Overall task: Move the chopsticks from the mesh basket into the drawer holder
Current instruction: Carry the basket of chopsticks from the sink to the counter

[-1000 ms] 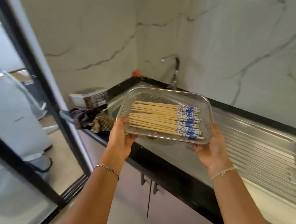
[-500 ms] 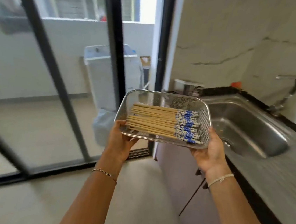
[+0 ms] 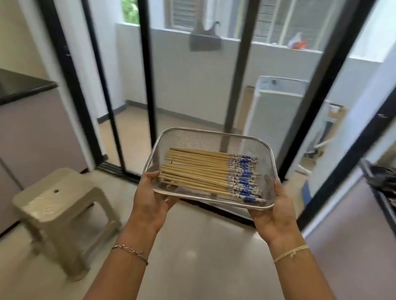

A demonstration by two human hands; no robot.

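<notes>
A rectangular metal mesh basket (image 3: 214, 140) is held level in front of me at the centre of the view. Several wooden chopsticks (image 3: 197, 171) with blue-and-white patterned ends lie side by side in it, the patterned ends pointing right. My left hand (image 3: 151, 200) grips the basket's near left corner, thumb inside the rim. My right hand (image 3: 274, 211) grips the near right corner from below. No drawer or holder is in view.
A beige plastic stool (image 3: 63, 211) stands on the floor at lower left. Grey cabinets with a black countertop (image 3: 8, 86) are at far left. Black-framed glass sliding doors (image 3: 241, 56) fill the view ahead. Part of a counter edge (image 3: 387, 194) shows at right.
The view has swung left, away from the sink and counter, toward the glass doors. Both hands keep the same grip on the basket, which stays level with the chopsticks in place.
</notes>
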